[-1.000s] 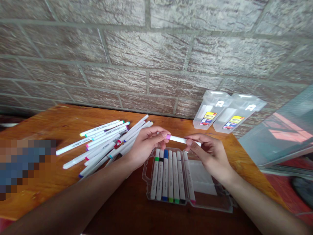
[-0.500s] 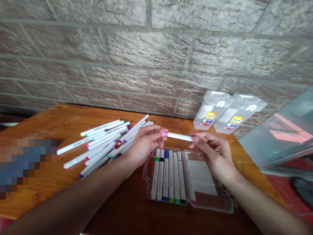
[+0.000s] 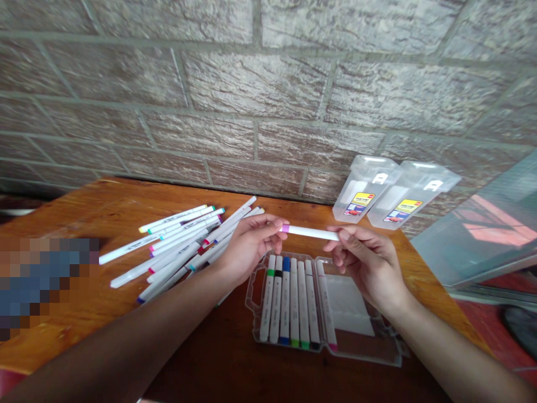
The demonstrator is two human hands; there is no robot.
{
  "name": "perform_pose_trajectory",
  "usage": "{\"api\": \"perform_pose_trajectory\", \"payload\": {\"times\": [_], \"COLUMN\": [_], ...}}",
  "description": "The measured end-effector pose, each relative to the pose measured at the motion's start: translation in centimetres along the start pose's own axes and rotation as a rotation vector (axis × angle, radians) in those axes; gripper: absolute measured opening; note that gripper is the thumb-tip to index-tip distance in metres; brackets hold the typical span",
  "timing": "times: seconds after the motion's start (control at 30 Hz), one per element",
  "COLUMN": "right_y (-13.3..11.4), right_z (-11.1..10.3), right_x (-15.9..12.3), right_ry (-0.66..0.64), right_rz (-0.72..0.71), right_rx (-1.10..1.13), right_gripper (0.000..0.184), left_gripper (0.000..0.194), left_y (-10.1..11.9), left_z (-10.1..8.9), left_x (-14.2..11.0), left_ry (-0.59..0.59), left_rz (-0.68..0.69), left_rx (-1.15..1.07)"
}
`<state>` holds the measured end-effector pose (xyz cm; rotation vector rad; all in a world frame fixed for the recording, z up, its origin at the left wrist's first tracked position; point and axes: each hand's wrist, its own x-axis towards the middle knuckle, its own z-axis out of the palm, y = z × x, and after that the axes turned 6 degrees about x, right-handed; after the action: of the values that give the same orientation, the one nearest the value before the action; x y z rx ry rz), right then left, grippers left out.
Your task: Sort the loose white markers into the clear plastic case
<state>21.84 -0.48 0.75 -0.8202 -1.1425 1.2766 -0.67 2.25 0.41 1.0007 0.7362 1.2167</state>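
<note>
A white marker (image 3: 312, 232) with a purple band lies almost level between my two hands, above the case. My left hand (image 3: 258, 243) pinches its banded end, and the fingers cover that tip. At the other end my right hand (image 3: 367, 257) grips it between thumb and fingers. Below them a clear plastic case (image 3: 289, 348) lies opened out on the table. Several white markers (image 3: 293, 302) stand side by side in its left half; one with a pink end (image 3: 326, 308) lies just right of the hinge. A pale sheet (image 3: 348, 305) shows in the right half.
Left of my left hand, a loose pile of white markers (image 3: 180, 240) with coloured ends lies on the wooden table (image 3: 113, 201). Two translucent labelled containers (image 3: 356, 190) stand at the back right by the brick wall (image 3: 218, 84). A blurred-out patch covers the left edge.
My right hand has slid outward to the right along the marker, holding it nearer its end. My left hand stays at the purple-banded end. The case and pile look unchanged.
</note>
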Motion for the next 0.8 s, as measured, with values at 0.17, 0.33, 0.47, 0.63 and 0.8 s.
{"api": "perform_pose_trajectory", "payload": {"times": [0.17, 0.33, 0.47, 0.63, 0.8], "right_y": [0.00, -0.03, -0.09, -0.17, -0.07], "right_z": [0.12, 0.22, 0.24, 0.18, 0.19], "right_x": [0.15, 0.22, 0.38, 0.61, 0.59], "right_ry": [0.003, 0.038, 0.060, 0.105, 0.110], "right_rz": [0.009, 0.021, 0.042, 0.075, 0.082], "right_rx": [0.009, 0.014, 0.035, 0.049, 0.067], "right_gripper": [0.018, 0.019, 0.020, 0.023, 0.021], "left_gripper": [0.016, 0.017, 0.018, 0.021, 0.020], "left_y": [-0.01, -0.01, -0.03, -0.21, -0.38], "left_z": [-0.03, -0.06, -0.04, -0.17, -0.22], "left_x": [0.01, 0.06, 0.08, 0.10, 0.16], "left_ry": [0.002, -0.009, -0.007, -0.016, -0.019], "left_rz": [-0.006, -0.014, -0.020, -0.021, -0.012], "left_rx": [0.001, -0.002, -0.013, -0.026, -0.017]}}
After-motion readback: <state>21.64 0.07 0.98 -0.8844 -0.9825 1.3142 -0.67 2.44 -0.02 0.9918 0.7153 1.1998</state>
